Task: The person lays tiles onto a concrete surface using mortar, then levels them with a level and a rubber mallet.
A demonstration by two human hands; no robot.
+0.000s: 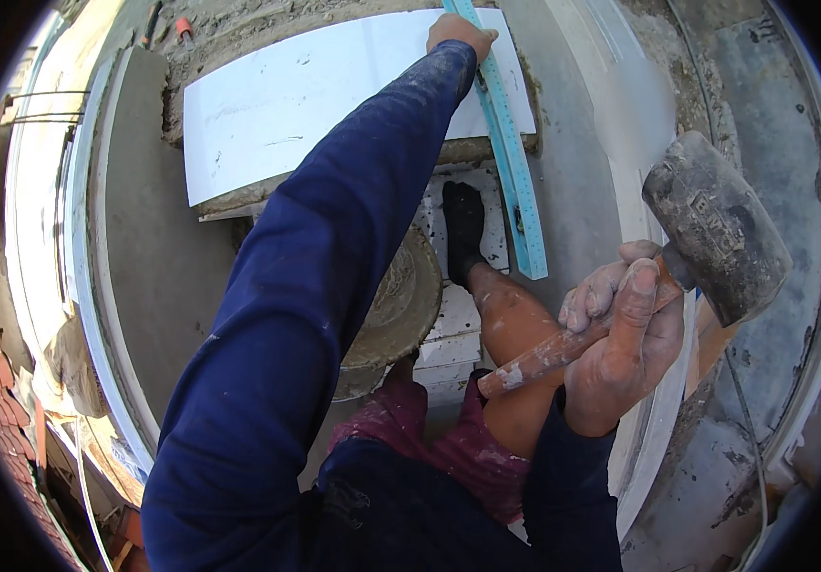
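My left hand [463, 38] reaches far forward and is closed around the upper part of a light blue spirit level [515, 176]. The level lies across the right side of a large white tile [287, 105], and its near end juts out past the tile's edge. Grey mortar shows under the tile's near edge. In my right hand [625, 343] is a mallet [716, 229], gripped by its wooden handle. The mallet's thick dark head is raised at the right, apart from the tile. White dust coats the fingers of my right hand.
A round basin [430, 319] smeared with grey mortar sits between my legs, partly hidden by my left arm. My foot in a dark sock [463, 219] rests on white tiles near the level. Grey raised edges run along both sides. A red object [184, 29] lies at the far left.
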